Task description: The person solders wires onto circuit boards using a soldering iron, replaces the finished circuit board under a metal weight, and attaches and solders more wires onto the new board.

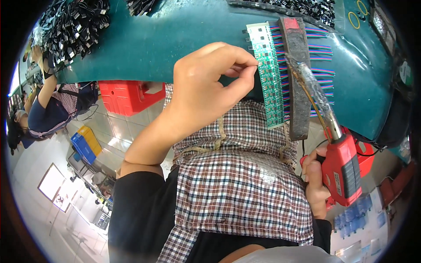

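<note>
Gripping red soldering gun (343,173): right hand (315,186) | left hand (208,81): pinched closed at green board (270,87), hold unclear

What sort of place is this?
It looks like a workshop or small factory where electronics get put together. A green circuit board has rows of coloured wires, the right hand holds what looks like a red soldering gun, and black cables are piled nearby.

No text or number is legible here. The red soldering gun (343,168) bears small pale lettering (337,182) on the side of its body, slanted and too small to read. Any marking on the green circuit boards (270,79) is too fine to tell.
</note>
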`<action>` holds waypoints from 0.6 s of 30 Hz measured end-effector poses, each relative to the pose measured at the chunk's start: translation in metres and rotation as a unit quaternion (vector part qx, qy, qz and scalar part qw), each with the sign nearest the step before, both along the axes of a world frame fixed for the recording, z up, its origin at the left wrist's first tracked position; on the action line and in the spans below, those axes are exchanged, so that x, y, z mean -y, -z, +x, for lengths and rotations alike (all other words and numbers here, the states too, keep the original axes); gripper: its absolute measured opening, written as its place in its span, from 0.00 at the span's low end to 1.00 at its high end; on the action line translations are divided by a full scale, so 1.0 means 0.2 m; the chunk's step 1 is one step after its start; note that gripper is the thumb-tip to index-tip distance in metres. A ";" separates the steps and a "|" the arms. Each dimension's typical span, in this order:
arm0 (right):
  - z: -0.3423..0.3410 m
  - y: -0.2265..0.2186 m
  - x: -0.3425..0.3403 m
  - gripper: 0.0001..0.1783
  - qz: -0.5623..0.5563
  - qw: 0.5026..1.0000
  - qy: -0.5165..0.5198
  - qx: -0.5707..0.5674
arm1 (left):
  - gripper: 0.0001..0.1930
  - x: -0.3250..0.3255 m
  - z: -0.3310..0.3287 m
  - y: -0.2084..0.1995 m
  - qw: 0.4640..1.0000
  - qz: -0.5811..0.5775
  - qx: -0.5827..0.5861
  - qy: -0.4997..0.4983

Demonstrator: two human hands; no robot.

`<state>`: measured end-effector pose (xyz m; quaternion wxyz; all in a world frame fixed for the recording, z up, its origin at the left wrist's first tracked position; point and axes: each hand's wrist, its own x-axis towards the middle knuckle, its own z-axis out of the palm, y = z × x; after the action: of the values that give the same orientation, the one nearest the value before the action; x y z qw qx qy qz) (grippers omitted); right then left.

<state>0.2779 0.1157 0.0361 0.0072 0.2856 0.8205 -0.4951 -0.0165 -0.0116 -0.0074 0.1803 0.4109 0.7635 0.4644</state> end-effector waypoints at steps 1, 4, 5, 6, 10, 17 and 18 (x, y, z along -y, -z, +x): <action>0.00 0.00 0.00 0.19 0.000 1.000 -0.002 0.001 | 0.06 0.00 0.01 0.01 1.000 0.000 0.001 -0.002; -0.04 0.02 0.03 0.19 -0.036 0.999 0.000 -0.003 | 0.06 0.00 0.02 0.04 1.000 0.013 0.013 -0.017; -0.07 0.01 0.05 0.19 -0.037 0.999 -0.002 -0.002 | 0.07 0.00 0.02 0.05 1.000 0.008 -0.002 -0.011; -0.10 -0.01 0.06 0.18 -0.064 0.997 0.033 0.011 | 0.07 0.00 0.02 0.06 1.000 0.004 -0.017 -0.004; -0.07 0.03 0.08 0.13 -0.113 0.989 0.093 0.000 | 0.07 0.00 0.01 0.08 1.000 0.010 -0.019 -0.003; -0.09 0.04 0.05 0.04 -0.063 0.998 0.020 0.016 | 0.07 0.00 0.00 0.08 0.999 0.005 -0.050 0.001; -0.10 0.03 0.05 0.04 -0.051 0.998 0.023 0.020 | 0.07 0.00 0.00 0.08 0.999 0.003 -0.051 0.003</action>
<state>0.2570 0.1049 0.0291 0.0266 0.3132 0.7872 -0.5306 -0.0165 -0.0121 -0.0238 0.1413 0.4371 0.7692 0.4441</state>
